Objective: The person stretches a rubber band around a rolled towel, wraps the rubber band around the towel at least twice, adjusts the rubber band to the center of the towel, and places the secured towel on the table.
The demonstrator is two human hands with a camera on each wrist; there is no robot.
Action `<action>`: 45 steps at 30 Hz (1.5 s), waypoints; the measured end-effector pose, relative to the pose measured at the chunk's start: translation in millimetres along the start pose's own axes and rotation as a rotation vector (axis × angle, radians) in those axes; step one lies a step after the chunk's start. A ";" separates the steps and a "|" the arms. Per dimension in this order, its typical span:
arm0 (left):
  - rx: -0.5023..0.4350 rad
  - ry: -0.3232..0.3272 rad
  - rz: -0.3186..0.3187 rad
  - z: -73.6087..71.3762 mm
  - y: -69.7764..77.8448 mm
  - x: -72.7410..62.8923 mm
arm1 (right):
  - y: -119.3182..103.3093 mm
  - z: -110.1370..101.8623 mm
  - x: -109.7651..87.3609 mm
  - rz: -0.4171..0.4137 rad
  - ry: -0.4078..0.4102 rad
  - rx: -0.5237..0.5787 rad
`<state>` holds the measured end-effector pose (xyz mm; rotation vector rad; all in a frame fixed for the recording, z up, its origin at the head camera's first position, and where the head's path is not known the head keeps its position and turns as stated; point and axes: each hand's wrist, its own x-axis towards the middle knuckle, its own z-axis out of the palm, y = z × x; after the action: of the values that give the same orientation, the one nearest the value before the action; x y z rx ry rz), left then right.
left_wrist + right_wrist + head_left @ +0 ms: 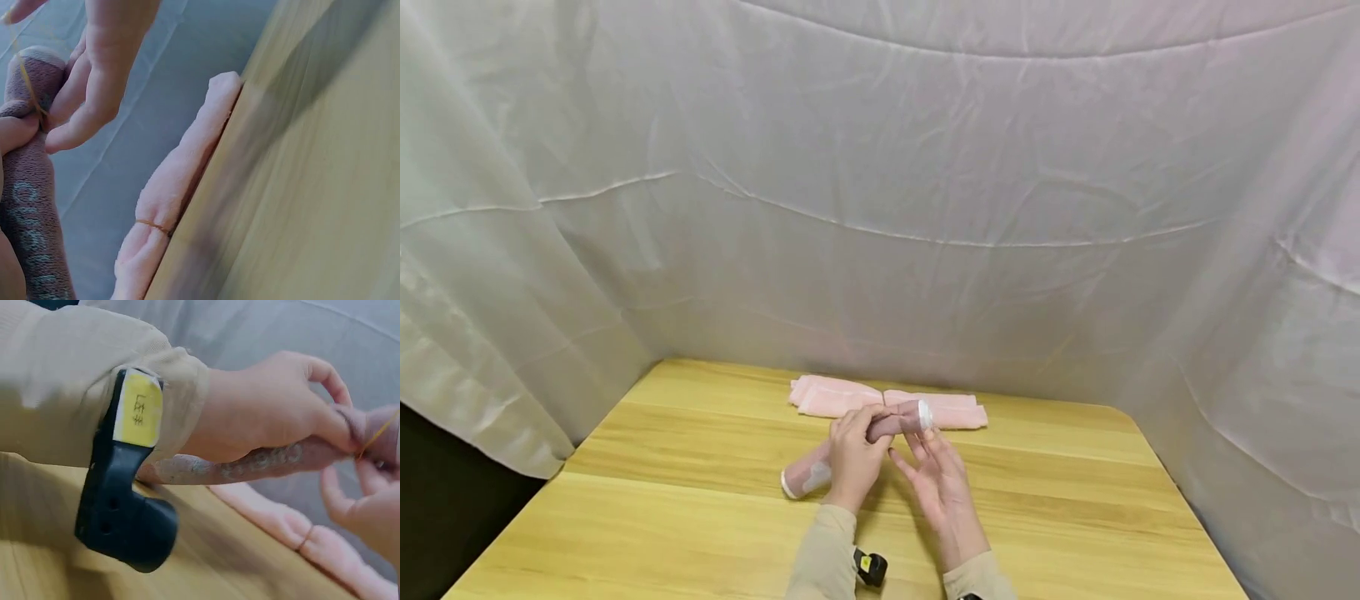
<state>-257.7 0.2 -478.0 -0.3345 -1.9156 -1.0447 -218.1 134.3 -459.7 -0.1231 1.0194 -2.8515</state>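
Note:
My left hand (853, 454) grips a rolled mauve towel (891, 425) near its middle, thumb and fingers around the roll. The towel has pale lettering and white ends, and it slants up to the right over the table. A thin yellow rubber band (380, 431) runs around the roll just past the left thumb. My right hand (943, 483) is at the upper end, its fingers spread by the roll and pulling the band out into a stretched loop. In the left wrist view, the band (28, 82) stretches from a fingertip to a pinched-in spot on the towel.
Behind the hands, a pink rolled towel (835, 396) lies along the far edge of the wooden table (685, 517), cinched at its middle by a brown band (150, 225). Pale curtains (880, 183) hang behind and at both sides. A black camera (128, 506) is strapped to the left wrist.

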 end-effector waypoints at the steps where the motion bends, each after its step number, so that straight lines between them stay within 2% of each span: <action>1: 0.006 -0.015 0.009 -0.5 -0.3 0.5 | -1.6 1.3 -0.3 0.004 0.012 -0.043; 6: 0.030 -0.098 0.071 -3.1 0.8 2.9 | -10.9 3.3 -0.9 0.017 0.066 -0.214; 15: 0.034 -0.386 0.115 -6.3 4.2 4.7 | -25.2 -5.4 2.4 0.029 0.208 -0.525; 20: -0.001 -0.468 0.130 -6.3 8.3 5.8 | -26.5 -6.5 3.4 0.033 0.261 -0.588; 24: -0.005 -0.477 0.131 -5.5 11.6 4.7 | -24.4 -8.1 4.2 0.000 0.265 -0.565; 31: 0.027 -0.437 0.138 -2.8 12.1 1.8 | -17.9 -12.5 4.9 -0.077 0.273 -0.591; 37: 0.038 -0.461 0.087 -3.9 11.9 -0.8 | -15.6 -13.4 6.3 -0.073 0.318 -0.586; 41: 0.025 -0.460 0.068 -3.8 11.6 -0.3 | -15.4 -14.0 6.4 -0.078 0.295 -0.569; 45: 0.019 -0.435 0.081 -2.9 10.7 0.7 | -15.7 -14.0 6.3 -0.083 0.274 -0.532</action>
<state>-250.1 4.3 -471.0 -0.6672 -2.2710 -0.9542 -227.2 154.3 -460.3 0.1933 1.8476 -2.6351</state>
